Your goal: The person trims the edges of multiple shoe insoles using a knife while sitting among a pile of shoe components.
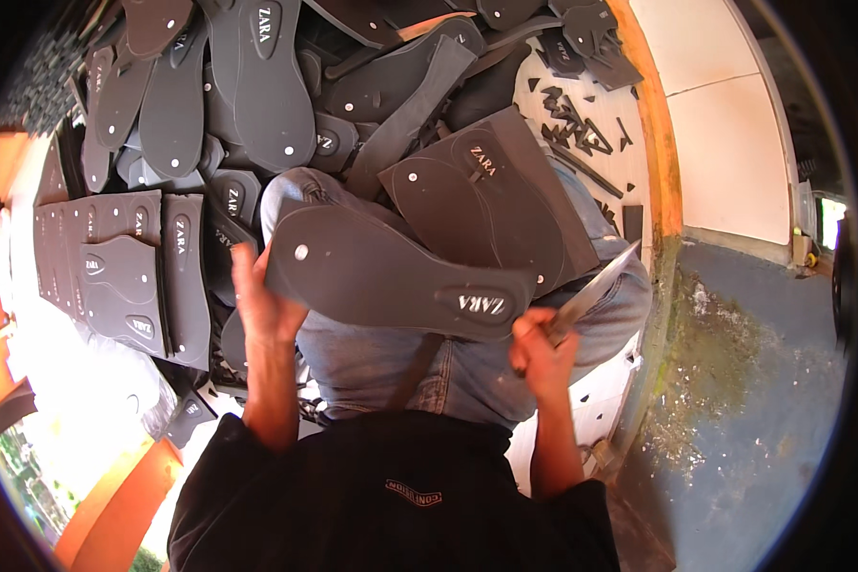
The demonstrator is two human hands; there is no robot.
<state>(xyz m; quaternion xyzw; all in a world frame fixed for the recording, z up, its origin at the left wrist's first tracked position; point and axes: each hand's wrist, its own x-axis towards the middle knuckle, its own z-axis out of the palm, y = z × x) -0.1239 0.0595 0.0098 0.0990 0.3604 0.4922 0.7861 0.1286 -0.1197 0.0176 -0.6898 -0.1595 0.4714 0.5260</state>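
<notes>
— So where is the dark foam sole sitting?

— Across the lap, over the jeans, heel end gripped by the left hand, fingers curled tight round its edge, probably to steady it.

— And the right hand?

— Wrapped closed around the handle of a knife, blade angled up and away at the sole's toe edge, seemingly to trim the rim.

— What lies behind?

— A squarish uncut sheet rests on the knee, and finished soles are heaped beyond, with offcuts scattered on the pale board.
</notes>
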